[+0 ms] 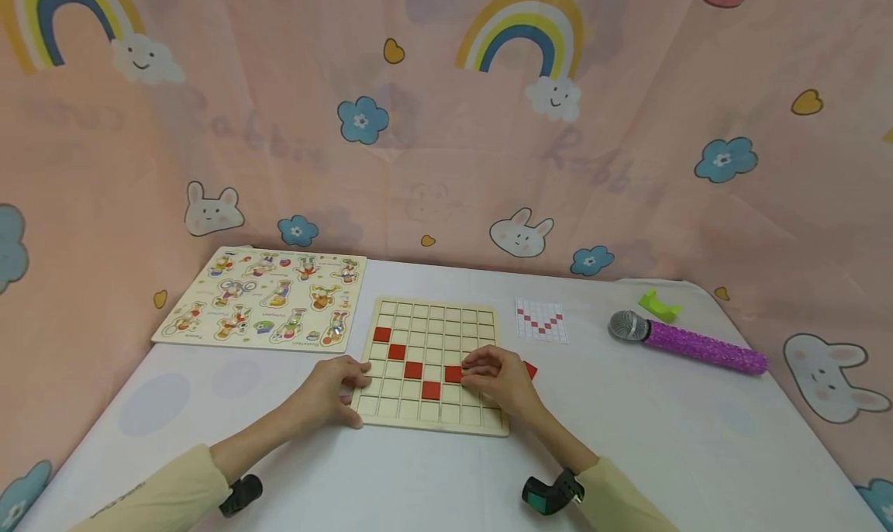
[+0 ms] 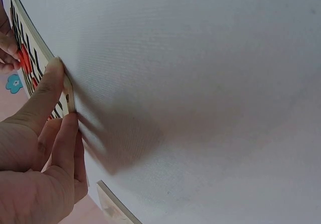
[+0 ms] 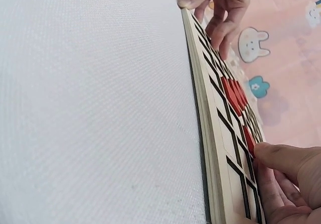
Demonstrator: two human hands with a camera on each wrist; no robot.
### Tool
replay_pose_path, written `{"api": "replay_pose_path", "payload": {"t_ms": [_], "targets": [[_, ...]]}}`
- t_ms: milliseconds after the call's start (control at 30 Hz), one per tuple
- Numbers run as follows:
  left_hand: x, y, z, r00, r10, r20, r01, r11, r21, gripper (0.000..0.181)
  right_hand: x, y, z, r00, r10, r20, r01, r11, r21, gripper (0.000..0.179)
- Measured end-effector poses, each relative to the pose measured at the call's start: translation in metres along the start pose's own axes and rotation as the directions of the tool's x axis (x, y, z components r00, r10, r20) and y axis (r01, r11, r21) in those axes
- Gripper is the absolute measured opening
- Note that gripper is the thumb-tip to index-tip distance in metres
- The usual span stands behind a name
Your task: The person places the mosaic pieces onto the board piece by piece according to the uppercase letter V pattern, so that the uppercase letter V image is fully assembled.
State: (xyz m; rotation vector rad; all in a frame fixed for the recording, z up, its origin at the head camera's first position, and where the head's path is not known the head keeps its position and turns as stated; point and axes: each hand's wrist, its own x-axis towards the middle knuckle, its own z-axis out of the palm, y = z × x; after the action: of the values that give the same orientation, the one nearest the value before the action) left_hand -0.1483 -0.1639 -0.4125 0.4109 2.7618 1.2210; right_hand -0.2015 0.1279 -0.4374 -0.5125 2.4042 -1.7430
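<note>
A wooden grid board (image 1: 398, 408) lies on the table, with several red square tiles (image 1: 413, 370) set in a slanting line on it. My left hand (image 1: 328, 392) holds the board's near left corner, thumb on the near edge and fingers along the side, as the left wrist view shows. Over the board's right half, my right hand (image 1: 505, 381) pinches a red tile (image 1: 453, 374) at its right side; the thumb (image 3: 271, 153) meets that tile in the right wrist view. Another red tile (image 1: 531, 370) shows partly behind the right hand.
A small card with a red V pattern (image 1: 541, 320) lies beyond the board. At left is a wooden picture puzzle (image 1: 258, 299). A purple microphone (image 1: 705, 347) and a green curved piece (image 1: 659, 305) lie at right. A pink printed cloth (image 1: 432, 183) hangs behind.
</note>
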Motion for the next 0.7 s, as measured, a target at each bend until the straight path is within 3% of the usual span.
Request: {"api": "replay_pose_path", "payload": {"t_ms": [700], "targets": [[-0.0002, 0.0016, -0.0004, 1.0, -0.012, 0.0, 0.012, 1.0, -0.011, 0.056, -0.0006, -0.0012, 0.0002, 1.0, 0.016, 0.012, -0.016, 0.999, 0.035, 0.026]]}}
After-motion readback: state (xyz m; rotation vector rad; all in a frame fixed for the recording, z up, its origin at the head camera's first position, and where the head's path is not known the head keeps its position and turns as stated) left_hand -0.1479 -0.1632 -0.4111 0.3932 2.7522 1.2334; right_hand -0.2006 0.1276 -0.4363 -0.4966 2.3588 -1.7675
